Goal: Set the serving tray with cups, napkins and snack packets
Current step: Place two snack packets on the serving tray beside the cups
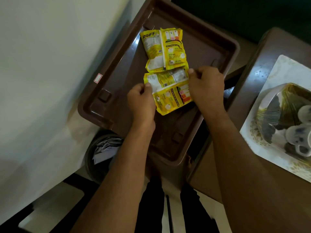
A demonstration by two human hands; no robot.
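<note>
While our left hand point(141, 100) and right hand point(206, 86) pinch opposite edges of a yellow snack packet point(170, 91) with closed fingers point(148, 84), it lies low over the brown tray point(218, 52). Just beyond it, another packet point(164, 49) lies flat in the tray, reading "ZOFF".

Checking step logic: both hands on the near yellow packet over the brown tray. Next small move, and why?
Probably lower it flat and let go. The left hand and right hand pinch the near packet at opposite edges, below the far packet already lying in the tray. The cups wait beside it.
</note>
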